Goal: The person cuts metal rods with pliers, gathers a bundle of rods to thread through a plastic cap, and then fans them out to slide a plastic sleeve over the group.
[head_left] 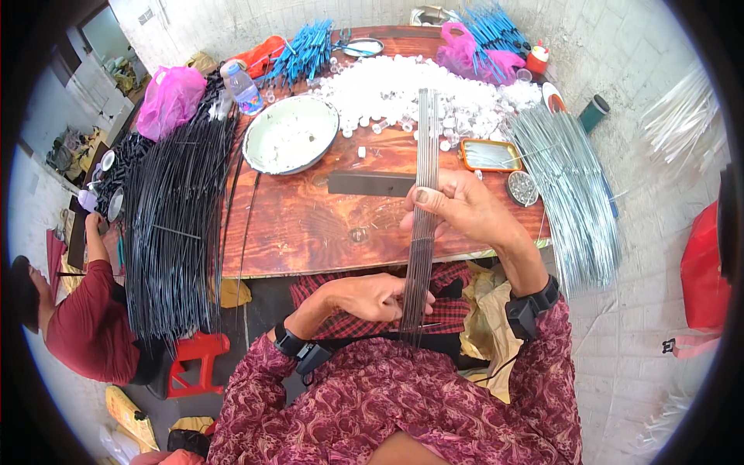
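both hands [453, 209] gripping wire bundle [424, 178], bare table edge [310, 263] beneath

Maroon paisley sleeves [535, 372], grey wire bundle [424, 194], reddish-brown table [310, 225], seemingly black wires [174, 225], pink bag [169, 99].

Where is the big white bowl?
In the head view the white bowl sits on the far left part of the wooden table, between the heap of black wires and the pile of small clear caps.
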Demonstrator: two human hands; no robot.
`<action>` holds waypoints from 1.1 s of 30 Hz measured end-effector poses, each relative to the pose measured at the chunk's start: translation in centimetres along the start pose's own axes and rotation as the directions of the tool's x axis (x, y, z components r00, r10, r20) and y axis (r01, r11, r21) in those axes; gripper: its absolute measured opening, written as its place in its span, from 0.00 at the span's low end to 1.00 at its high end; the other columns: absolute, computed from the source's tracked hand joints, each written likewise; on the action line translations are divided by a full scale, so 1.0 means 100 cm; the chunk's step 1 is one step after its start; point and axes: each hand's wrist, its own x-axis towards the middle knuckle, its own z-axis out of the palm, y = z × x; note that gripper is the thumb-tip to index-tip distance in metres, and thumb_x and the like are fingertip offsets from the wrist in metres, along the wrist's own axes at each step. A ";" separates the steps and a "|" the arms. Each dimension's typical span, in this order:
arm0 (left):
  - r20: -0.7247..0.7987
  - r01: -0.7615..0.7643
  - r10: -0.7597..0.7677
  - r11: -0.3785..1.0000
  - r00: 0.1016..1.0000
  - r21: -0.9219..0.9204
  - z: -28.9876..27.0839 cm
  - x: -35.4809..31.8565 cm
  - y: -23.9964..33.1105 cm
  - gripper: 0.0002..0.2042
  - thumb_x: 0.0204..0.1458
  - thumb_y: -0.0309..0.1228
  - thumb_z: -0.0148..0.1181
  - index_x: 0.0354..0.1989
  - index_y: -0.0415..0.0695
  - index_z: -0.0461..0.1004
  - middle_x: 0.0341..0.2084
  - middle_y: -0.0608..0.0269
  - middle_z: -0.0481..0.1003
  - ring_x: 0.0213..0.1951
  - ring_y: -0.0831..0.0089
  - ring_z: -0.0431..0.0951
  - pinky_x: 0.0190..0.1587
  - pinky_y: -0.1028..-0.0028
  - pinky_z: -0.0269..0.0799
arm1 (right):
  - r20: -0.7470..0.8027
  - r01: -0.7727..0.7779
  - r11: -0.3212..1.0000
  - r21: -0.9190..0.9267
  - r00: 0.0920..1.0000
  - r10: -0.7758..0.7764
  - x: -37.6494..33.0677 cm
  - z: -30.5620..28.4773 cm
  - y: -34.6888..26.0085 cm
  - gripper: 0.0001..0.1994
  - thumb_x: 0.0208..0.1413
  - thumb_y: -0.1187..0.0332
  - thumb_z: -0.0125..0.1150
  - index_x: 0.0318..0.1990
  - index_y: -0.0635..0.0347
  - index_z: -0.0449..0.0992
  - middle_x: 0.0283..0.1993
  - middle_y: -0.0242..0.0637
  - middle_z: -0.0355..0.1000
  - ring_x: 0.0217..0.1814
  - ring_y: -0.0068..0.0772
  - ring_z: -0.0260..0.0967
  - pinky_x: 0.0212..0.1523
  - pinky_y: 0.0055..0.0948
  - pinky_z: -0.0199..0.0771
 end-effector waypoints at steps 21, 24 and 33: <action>-0.395 0.043 -0.016 0.997 0.919 0.060 0.049 0.019 -0.059 0.13 0.65 0.37 0.57 0.44 0.38 0.79 0.38 0.57 0.81 0.43 0.67 0.80 0.49 0.66 0.74 | -0.125 0.011 0.783 0.622 0.988 0.086 -0.024 0.090 0.100 0.24 0.72 0.46 0.44 0.40 0.63 0.71 0.26 0.37 0.71 0.26 0.28 0.72 0.30 0.27 0.75; -0.348 0.182 -0.109 0.966 0.931 0.183 0.041 0.016 -0.054 0.16 0.65 0.40 0.57 0.43 0.37 0.79 0.32 0.51 0.79 0.36 0.62 0.80 0.41 0.63 0.74 | -0.125 0.019 0.805 0.593 0.990 0.069 -0.023 0.094 0.102 0.26 0.72 0.44 0.42 0.35 0.60 0.69 0.21 0.32 0.65 0.18 0.19 0.60 0.20 0.19 0.62; -0.708 0.266 0.103 0.882 0.698 0.390 -0.120 -0.066 0.033 0.12 0.58 0.39 0.59 0.37 0.42 0.82 0.30 0.56 0.82 0.32 0.65 0.83 0.38 0.64 0.77 | -0.112 0.040 0.766 0.641 0.993 0.042 -0.015 0.093 0.101 0.26 0.72 0.44 0.41 0.31 0.57 0.66 0.18 0.31 0.62 0.14 0.17 0.53 0.15 0.19 0.55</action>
